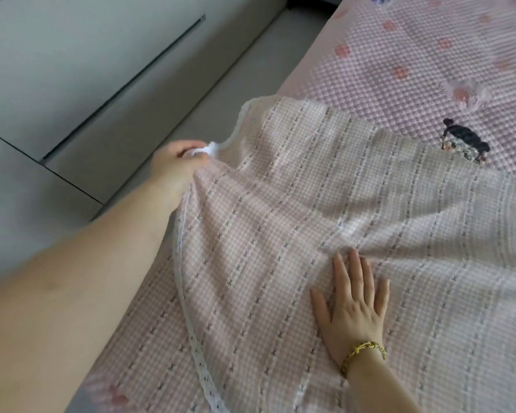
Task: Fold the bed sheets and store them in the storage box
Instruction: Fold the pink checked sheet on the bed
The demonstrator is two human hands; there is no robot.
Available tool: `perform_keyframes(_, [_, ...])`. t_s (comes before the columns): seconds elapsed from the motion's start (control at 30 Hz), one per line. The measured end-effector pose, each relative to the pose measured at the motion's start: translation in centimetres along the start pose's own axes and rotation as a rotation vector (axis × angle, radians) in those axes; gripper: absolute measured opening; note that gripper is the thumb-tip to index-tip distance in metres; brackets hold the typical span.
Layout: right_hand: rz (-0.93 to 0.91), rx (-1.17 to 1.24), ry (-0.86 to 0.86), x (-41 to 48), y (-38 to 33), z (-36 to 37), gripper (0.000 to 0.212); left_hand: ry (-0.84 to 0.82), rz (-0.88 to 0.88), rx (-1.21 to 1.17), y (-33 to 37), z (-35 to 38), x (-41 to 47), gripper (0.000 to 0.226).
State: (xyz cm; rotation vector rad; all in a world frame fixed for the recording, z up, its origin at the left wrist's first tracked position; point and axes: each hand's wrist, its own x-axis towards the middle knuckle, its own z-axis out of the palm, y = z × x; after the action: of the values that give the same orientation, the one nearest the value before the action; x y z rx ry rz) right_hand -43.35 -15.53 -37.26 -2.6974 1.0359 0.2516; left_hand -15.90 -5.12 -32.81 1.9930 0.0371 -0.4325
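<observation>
Now left hand (178, 165) pinches the sheet (280, 234) corner; right hand (352, 305) presses flat, fingers spread

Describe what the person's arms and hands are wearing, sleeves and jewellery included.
Both forearms are bare, with no sleeves in view. The right hand has a gold chain-link bracelet at the wrist. The left hand shows no jewellery on its visible side. No rings or gloves show on the fingers of either hand.

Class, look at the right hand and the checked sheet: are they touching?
Touching. The head view shows the right hand lying flat, fingers spread, pressed on the sheet with no gap beneath the palm.
</observation>
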Motion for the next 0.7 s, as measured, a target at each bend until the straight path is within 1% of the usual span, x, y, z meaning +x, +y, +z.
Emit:
perform_keyframes(0.03, [0.018,0.054,0.0,-0.1,0.0,-0.3,0.076,0.063,0.06,-0.001,0.0,-0.1,0.3,0.032])
perform_keyframes(0.07, [0.051,0.093,0.018,0.0,-0.4,-0.9,0.071,0.099,0.079,0.026,-0.3,-0.2,0.5,0.032])
perform_keyframes(0.1, [0.068,0.094,0.011,0.0,-0.6,-1.0,0.072,0.121,0.063,0.096,-1.2,-0.4,0.4,0.034])
perform_keyframes(0.13, [0.055,0.077,0.046,0.1,-0.6,-0.6,0.075,0.12,0.033,0.181,-2.3,-0.3,0.2,0.037])
perform_keyframes(0.17, [0.084,0.125,0.019,0.0,-0.4,-0.3,0.075,0.09,-0.008,0.274,-3.4,-0.1,-0.2,0.04])
perform_keyframes(0.23, [0.111,0.079,-0.068,0.6,-0.1,0.0,0.075,-0.01,-0.131,0.417,-4.7,0.1,-0.7,0.044])
perform_keyframes(0.3, [0.067,0.044,-0.06,0.5,-0.1,-0.1,0.081,-0.058,-0.213,0.449,-4.8,-0.1,-0.6,0.046])
perform_keyframes(0.33, [0.071,0.052,-0.058,0.4,-0.1,-0.6,0.083,-0.075,-0.226,0.449,-4.7,-0.3,-0.4,0.045])
perform_keyframes(0.37, [0.081,0.058,-0.018,0.7,0.0,-1.3,0.085,-0.071,-0.218,0.436,-4.3,-0.2,0.0,0.045])
perform_keyframes(0.47, [0.069,0.049,0.195,3.6,0.4,-3.5,0.085,-0.034,-0.148,0.378,-2.4,0.3,1.5,0.044])
perform_keyframes(0.5, [0.067,0.038,0.211,5.1,0.5,-4.1,0.086,-0.044,-0.105,0.385,-1.5,0.7,2.1,0.046])
perform_keyframes(0.6, [0.049,-0.031,0.085,8.8,1.4,-2.8,0.075,-0.116,-0.022,0.418,0.9,3.1,4.4,0.058])
perform_keyframes(0.63, [0.058,-0.038,0.09,9.3,1.5,-2.1,0.076,-0.135,-0.018,0.431,1.4,3.9,5.2,0.062])
perform_keyframes(0.7, [0.082,-0.041,0.203,9.7,1.5,-0.7,0.079,-0.162,-0.025,0.452,2.0,5.7,7.1,0.068])
